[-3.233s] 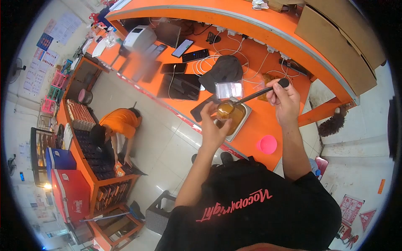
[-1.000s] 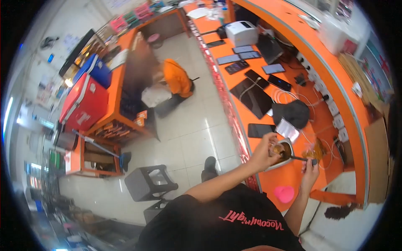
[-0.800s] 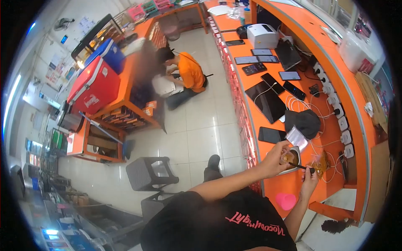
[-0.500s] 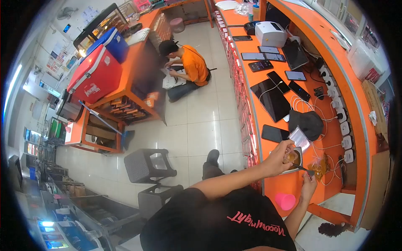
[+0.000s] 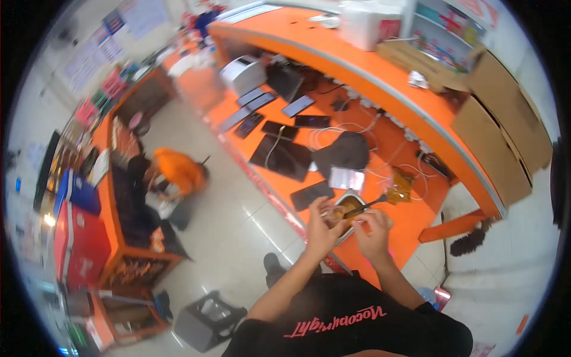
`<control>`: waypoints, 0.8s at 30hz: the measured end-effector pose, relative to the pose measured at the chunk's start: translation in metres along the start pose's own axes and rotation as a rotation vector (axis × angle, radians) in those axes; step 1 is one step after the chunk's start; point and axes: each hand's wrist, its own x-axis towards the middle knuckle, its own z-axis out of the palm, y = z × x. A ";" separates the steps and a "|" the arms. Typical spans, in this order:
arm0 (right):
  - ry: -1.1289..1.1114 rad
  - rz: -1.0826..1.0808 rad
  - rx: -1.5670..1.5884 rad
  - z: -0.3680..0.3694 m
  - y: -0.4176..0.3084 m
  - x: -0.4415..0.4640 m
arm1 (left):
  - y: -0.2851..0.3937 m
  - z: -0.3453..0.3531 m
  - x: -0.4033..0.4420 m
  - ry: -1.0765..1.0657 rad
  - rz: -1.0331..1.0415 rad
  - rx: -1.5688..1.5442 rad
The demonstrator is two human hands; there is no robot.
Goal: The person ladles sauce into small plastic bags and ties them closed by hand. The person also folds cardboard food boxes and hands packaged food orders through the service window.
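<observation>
My left hand (image 5: 323,225) is closed round a small clear container (image 5: 336,214) with amber-brown contents, above the near side of a metal tray (image 5: 343,240). Brown food (image 5: 357,205) lies in the tray. A dark-handled utensil (image 5: 370,203) slants across the tray, its head hidden near the container. Just below the handle, my right hand (image 5: 375,231) has its fingertips pinched together close to the container; what they hold is too blurred to make out. Beside the tray are a clear plastic packet (image 5: 346,178) and a crinkled amber plastic bag (image 5: 399,185).
On the orange counter (image 5: 410,229) lie a black cap (image 5: 342,153), a tablet (image 5: 281,157), several phones (image 5: 312,194) and white cables (image 5: 324,135). A raised orange shelf (image 5: 357,68) runs behind. A person in orange (image 5: 178,169) sits on the floor; a grey stool (image 5: 208,318) stands nearby.
My view has swung to the right, so the counter appears further left. My right hand has moved from the far end of the utensil's handle to beside the container in my left hand.
</observation>
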 end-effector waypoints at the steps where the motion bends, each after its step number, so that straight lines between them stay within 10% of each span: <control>1: -0.029 0.016 0.029 0.002 -0.002 0.000 | 0.010 -0.001 -0.001 -0.013 -0.002 0.019; 24: -0.057 0.064 0.038 0.008 0.004 -0.010 | 0.014 0.003 0.002 -0.050 -0.023 0.151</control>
